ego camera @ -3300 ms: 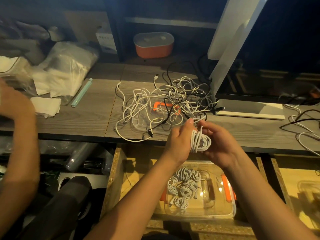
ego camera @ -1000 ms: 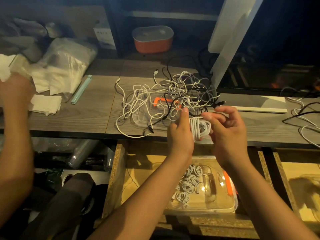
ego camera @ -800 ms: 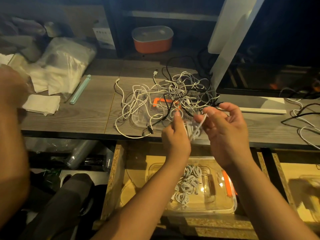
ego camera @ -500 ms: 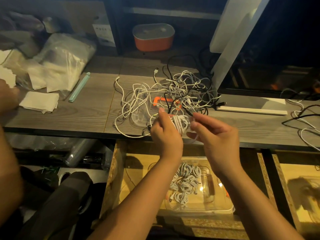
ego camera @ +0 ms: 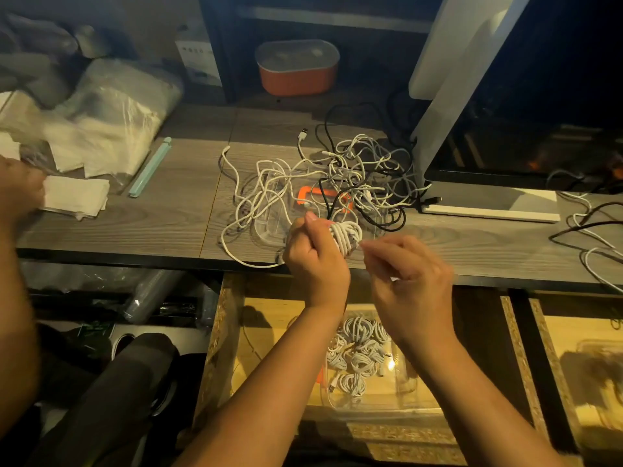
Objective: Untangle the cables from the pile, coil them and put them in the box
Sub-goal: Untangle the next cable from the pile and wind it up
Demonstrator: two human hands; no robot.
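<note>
white coil (ego camera: 345,235): one wound cable bundle, held above the table (ego camera: 161,224) edge, just in front of the pile (ego camera: 337,178).
left grip (ego camera: 315,257): fingers curled round the coil, thumb up, holding it firm.
right grip (ego camera: 411,284): fingertips bunched just beside the coil; blur hides whether they pinch the loose tail, so we cannot tell.
step: we judge we are binding the tail round the coil's waist.
doing it well: we keep the loops squeezed flat, pull each turn snug, and tuck the plug under the last turn.
box (ego camera: 377,404): clear, in the open drawer (ego camera: 269,315) below, coiled cables (ego camera: 357,357) inside.
hard to see: the free end and plug; our forearms cover part of the box.
</note>
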